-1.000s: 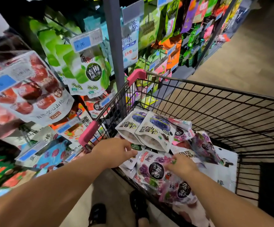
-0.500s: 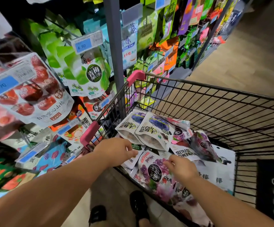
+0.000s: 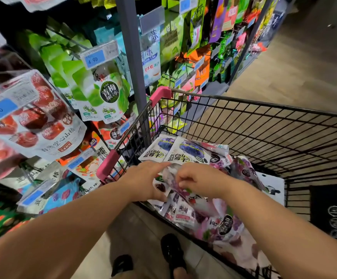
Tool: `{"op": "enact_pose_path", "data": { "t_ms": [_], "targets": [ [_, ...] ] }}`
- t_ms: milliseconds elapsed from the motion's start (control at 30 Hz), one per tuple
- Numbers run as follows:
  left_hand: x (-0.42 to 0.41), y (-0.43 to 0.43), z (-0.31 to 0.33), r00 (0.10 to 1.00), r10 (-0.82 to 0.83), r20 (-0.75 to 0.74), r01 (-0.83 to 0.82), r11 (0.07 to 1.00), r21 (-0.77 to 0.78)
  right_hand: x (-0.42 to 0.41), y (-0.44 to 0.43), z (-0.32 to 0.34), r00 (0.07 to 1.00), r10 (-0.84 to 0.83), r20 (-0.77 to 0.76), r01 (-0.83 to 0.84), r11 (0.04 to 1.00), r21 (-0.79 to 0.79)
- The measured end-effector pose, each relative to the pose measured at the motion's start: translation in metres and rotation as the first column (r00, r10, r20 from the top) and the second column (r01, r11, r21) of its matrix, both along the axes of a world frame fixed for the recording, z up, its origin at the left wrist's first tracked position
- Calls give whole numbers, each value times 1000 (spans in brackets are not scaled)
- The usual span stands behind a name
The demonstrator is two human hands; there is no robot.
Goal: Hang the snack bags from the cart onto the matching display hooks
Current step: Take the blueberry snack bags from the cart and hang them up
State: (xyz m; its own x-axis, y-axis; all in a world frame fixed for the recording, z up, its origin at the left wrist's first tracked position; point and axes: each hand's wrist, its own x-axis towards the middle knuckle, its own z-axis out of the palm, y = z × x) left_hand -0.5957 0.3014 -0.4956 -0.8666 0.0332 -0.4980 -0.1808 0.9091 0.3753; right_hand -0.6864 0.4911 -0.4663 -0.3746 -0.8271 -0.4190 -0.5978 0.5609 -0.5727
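A tall display rack [image 3: 131, 57] fills the view from 8 to 1 o'clock, its hooks crowded with hanging packets, blue price tags [image 3: 100, 57] clipped in front to mark each kind. A black wire cart [image 3: 264, 106] with pink corner guards is parked just beside it, from the centre out to 4 o'clock, likely so the stock is within arm's reach of the hooks. The snack bags [image 3: 187, 154] lie heaped in the cart's near corner, none yet lifted clear. Both bare arms reach in from 6 o'clock. The left hand [image 3: 143, 178] rests on the pile with its fingers stretched among the packets; blur hides whether it grips one. The right hand [image 3: 199, 180] has its fingers curled, pinching the top edge of a purple bag [image 3: 172, 175], probably to find its hanging hole.
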Motion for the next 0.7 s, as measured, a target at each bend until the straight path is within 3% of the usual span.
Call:
{"op": "enact_pose_path", "data": {
  "t_ms": [133,267,367,433,533,633,700],
  "targets": [
    [-4,1,2,998,-34,-53,35,999,15,-3,-12,48,990,108,-89,-111,993,-34],
    [-2,2,7,990,118,72,-129,977,170,-6,-16,64,982,59,-177,-70,996,-55],
    [-4,3,11,989,134,61,-143,969,200,-6,-17,58,984,-15,-178,-11,990,-142],
    [-4,3,11,985,162,55,-170,963,207,-9,-15,51,984,-117,-131,84,969,-234],
    [-2,0,10,978,203,42,-208,962,177,-20,-5,40,909,-395,135,417,863,-284],
    [-1,-2,12,950,311,18,-305,919,250,-32,18,11,692,-652,308,710,693,-129],
    [-1,-2,15,926,377,-5,-358,883,302,-34,39,-14,645,-698,312,726,687,36]
  ]
}}
